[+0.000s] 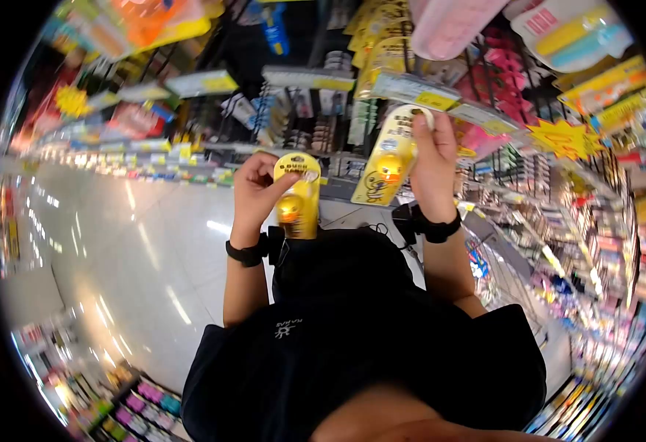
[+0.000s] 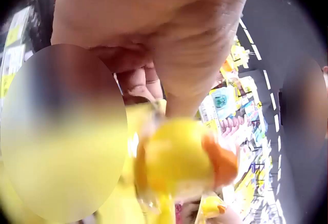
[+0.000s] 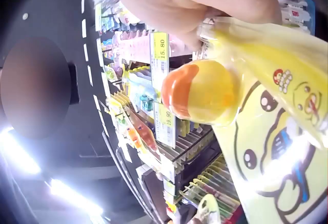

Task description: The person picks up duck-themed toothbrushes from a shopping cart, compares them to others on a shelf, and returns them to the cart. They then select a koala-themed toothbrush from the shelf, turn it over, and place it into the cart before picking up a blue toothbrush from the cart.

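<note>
My left hand point(image 1: 255, 195) pinches the upper side of a yellow carded blister pack point(image 1: 305, 215), thumb across its front. A round yellow duck head with an orange bill point(image 2: 179, 154) bulges from that pack in the left wrist view. Higher and to the right, my right hand point(image 1: 435, 166) grips a second, similar pack point(image 1: 388, 147) near its rounded top and hangs it at a tilt. The right wrist view shows this pack's plastic duck head point(image 3: 212, 91) beside a printed duck drawing point(image 3: 271, 147) with a blue brush at its bill. Both packs are held in front of the shelves.
Store shelving with hanging packs stands ahead, with price tags point(image 1: 415, 90) along its rails. Yellow starburst signs point(image 1: 566, 140) stick out at the right. Pink bottles point(image 1: 455, 26) hang overhead. A wire cart point(image 1: 496, 272) is by the right arm, and pale tiled floor point(image 1: 153, 250) lies left.
</note>
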Motion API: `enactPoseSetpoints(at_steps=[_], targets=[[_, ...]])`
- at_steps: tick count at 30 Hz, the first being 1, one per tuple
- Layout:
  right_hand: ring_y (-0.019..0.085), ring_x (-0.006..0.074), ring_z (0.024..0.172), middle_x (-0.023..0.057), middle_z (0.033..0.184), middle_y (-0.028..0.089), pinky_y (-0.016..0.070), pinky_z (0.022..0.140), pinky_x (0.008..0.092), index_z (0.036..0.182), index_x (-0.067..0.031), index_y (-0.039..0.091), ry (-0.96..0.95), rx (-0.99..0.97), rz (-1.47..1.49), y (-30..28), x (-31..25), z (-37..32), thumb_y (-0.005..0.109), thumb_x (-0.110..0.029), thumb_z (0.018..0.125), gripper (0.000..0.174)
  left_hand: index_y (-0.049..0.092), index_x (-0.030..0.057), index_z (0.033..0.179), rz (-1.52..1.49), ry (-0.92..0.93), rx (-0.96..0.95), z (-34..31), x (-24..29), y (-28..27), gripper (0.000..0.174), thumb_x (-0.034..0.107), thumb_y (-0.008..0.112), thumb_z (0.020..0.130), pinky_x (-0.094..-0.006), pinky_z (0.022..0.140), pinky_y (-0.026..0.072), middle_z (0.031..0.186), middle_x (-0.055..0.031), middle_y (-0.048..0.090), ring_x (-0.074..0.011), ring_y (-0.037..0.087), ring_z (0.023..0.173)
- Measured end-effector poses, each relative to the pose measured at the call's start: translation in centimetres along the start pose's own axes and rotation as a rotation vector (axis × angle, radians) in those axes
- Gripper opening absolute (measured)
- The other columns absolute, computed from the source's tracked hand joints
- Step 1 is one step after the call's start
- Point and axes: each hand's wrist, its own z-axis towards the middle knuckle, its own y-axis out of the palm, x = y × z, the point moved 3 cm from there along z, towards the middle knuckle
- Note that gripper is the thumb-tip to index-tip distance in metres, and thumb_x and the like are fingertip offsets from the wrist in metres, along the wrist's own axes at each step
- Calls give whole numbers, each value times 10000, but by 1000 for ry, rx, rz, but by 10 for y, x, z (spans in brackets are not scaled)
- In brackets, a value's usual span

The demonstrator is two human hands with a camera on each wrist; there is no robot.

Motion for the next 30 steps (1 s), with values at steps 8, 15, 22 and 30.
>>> enactPoseSetpoints(at_steps=[8,15,22,30], targets=[[633,71,900,64,1018,695,500,747,229,1186,40,596,-150,73,-212,24,1,24,626,15,901,288,522,41,1116,-267,-121,-284,39,-26,36,115,111,550,1029,-219,795,472,998,-9,621,-60,572,900],[638,93,914,56,1016,673,518,789,252,1144,35,592,-322,151,-224,32,6,25,604,68,889,258,512,18,1115,-267,-173,-577,67,-23,42,129,120,527,1037,-258,897,481,1307,-162,624,-114,601,1034],[658,118,905,74,1125,615,533,821,268,1143,22,566,-508,161,-247,42,0,35,624,63,886,267,586,-19,1220,-108,9,-607,72,-35,60,232,90,548,1019,-273,962,446,1294,-100,614,-131,567,1132],[566,180,1157,92,1271,555,484,935,290,1374,-1,442,-506,86,-434,37,12,51,584,83,865,535,648,-47,1179,-266,-84,-240,104,-41,78,236,107,573,1016,-212,818,476,1036,-31,682,-74,610,896]])
